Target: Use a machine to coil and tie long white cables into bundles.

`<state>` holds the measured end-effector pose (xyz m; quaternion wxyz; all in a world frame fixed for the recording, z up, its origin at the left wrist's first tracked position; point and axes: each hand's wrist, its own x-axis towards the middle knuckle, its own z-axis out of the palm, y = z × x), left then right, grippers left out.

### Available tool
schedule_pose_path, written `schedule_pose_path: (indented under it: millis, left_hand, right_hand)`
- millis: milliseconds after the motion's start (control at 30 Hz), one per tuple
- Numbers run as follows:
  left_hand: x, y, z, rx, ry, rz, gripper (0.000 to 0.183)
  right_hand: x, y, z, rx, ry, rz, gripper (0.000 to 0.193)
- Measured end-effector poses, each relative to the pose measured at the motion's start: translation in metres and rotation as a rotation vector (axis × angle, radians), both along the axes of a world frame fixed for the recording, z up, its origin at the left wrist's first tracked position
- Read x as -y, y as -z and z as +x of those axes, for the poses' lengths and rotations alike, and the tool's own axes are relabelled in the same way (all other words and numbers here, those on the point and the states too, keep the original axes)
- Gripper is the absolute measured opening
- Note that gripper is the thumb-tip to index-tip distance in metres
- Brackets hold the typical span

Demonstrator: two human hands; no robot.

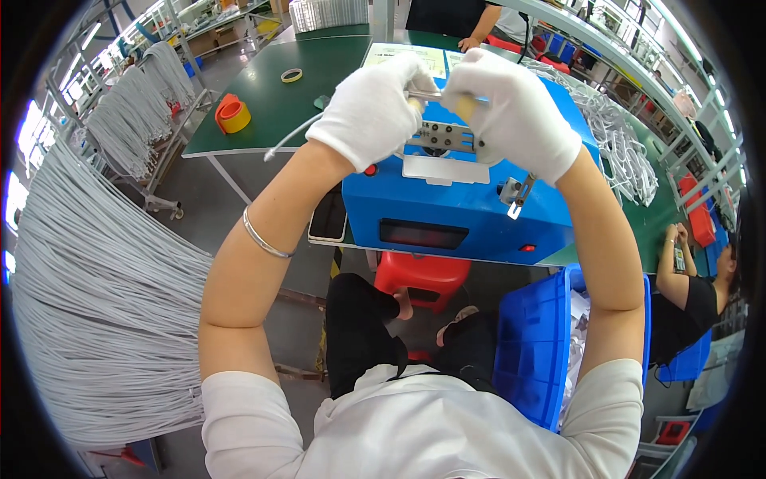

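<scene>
Both of my hands wear white gloves and are raised over a blue bench machine. My left hand is closed around a white cable, whose free end sticks out to the left past the wrist. My right hand is curled shut beside it, knuckles up; what its fingers hold is hidden. Between the two hands sits a metal fixture with small holes, on the machine's top. Below the fixture is a pale metal plate, and a slotted bracket stands near my right wrist.
A green table carries an orange tape dispenser, a tape roll and, at right, bundled white cables. Grey cables hang at left. A blue bin and red stool stand below. Another person sits at right.
</scene>
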<state>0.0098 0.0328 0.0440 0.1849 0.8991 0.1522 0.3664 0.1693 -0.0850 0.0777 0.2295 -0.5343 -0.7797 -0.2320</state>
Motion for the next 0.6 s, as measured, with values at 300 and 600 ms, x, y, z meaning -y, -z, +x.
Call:
schedule_pose_path:
  millis: [300, 600]
  left_hand:
    - [0.006, 0.002, -0.007, 0.007, -0.110, 0.026, 0.012]
    - [-0.001, 0.004, -0.047, 0.268, 0.263, -0.919, 0.031]
  right_hand:
    - [-0.019, -0.001, 0.000, -0.621, 0.069, -0.440, 0.024]
    - [0.017, 0.002, 0.019, -0.842, -0.223, -0.380, 0.030]
